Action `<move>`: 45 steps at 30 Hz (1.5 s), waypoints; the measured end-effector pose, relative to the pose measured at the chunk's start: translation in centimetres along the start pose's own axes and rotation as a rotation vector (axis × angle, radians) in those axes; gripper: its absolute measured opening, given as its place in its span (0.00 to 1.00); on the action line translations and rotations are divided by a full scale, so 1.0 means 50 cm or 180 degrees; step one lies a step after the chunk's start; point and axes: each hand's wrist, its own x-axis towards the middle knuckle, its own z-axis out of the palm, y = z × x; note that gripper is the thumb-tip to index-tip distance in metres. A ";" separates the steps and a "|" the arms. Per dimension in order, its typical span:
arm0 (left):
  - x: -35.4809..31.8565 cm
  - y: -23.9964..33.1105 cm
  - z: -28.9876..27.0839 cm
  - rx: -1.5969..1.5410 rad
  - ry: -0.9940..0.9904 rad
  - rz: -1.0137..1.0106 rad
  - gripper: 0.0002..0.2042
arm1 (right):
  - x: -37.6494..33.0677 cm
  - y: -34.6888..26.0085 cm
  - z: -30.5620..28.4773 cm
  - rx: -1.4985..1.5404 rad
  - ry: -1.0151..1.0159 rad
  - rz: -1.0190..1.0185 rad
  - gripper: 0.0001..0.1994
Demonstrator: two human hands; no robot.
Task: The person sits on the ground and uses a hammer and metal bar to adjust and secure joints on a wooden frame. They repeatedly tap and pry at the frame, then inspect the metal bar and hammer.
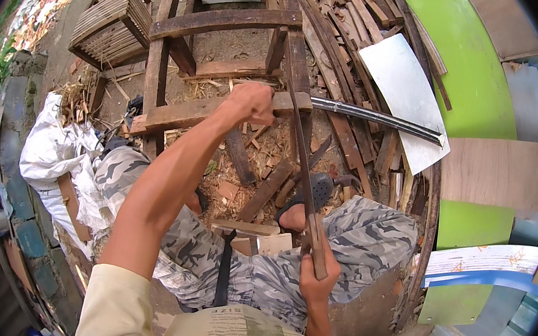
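Observation:
A short dark wooden plank [189, 112] lies across a frame of old wooden beams [228, 25]. My left hand [254, 103] is closed on this plank near its right part, with that arm stretched forward. In my right hand [319, 275], close to my right thigh, is the wooden handle of a handsaw [305, 165]. Its long narrow brown blade points away from me and crosses the plank's right end, just right of my left hand. Whether the teeth sit in a cut cannot be seen.
Slatted wooden piece [115, 24] stands far left. Loose boards [342, 64] pile up at right, with a white sheet [407, 100] and a black metal strip [379, 116] over them. Green panels [472, 78] line the right; white sacks [61, 146] lie left. Shavings and offcuts [266, 191] cover the ground around my feet.

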 end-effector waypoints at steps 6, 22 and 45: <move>0.008 0.006 -0.003 -0.0016 0.0210 0.0161 0.13 | 0.198 -0.002 0.094 0.0150 0.0018 0.0291 0.28; -0.006 0.004 0.003 -0.0011 0.0233 0.0245 0.20 | 0.192 0.005 0.097 0.0235 -0.0030 0.0378 0.28; -0.028 0.017 0.087 0.0224 0.1462 0.0211 0.09 | -0.061 -0.008 -0.024 -0.0259 -0.0124 0.0060 0.29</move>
